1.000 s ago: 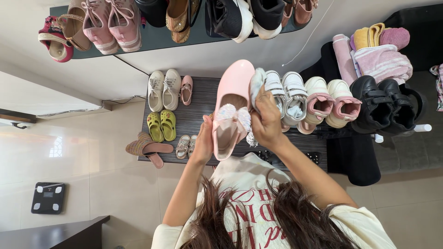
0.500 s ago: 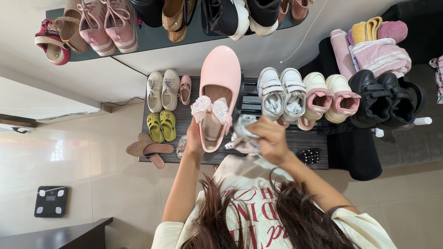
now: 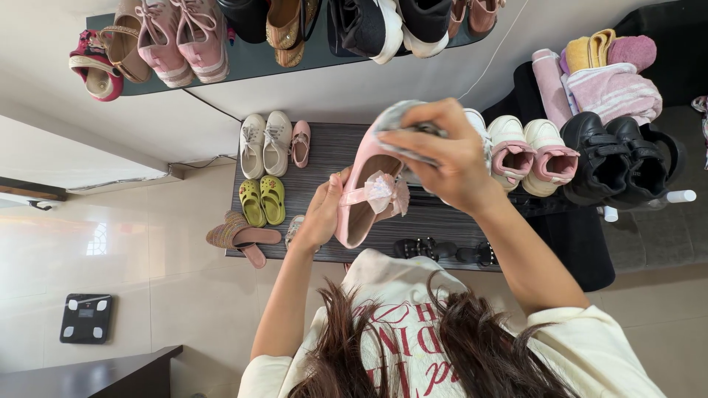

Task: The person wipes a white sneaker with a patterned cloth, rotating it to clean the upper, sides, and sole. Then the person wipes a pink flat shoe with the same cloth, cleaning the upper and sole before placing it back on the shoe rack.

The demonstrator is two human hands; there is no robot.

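My left hand (image 3: 322, 214) grips the heel end of a glossy pink shoe (image 3: 359, 193) with a sparkly bow (image 3: 382, 191) across its opening. The shoe is held up over the dark low shelf (image 3: 324, 158), toe pointing away from me. My right hand (image 3: 442, 156) is closed on a crumpled pale grey cloth (image 3: 394, 118) and presses it onto the toe of the pink shoe, hiding most of the toe.
Pairs of shoes stand on the low shelf: white sneakers (image 3: 265, 144), green clogs (image 3: 262, 201), pink-trimmed sneakers (image 3: 527, 153), black shoes (image 3: 616, 158). An upper shelf (image 3: 258, 63) holds more shoes. Folded towels (image 3: 601, 77) lie right. A scale (image 3: 86, 318) sits on the floor.
My right hand with the cloth rose from near my chest up onto the shoe's toe. The pink shoe tilted slightly and shifted right in my left hand.
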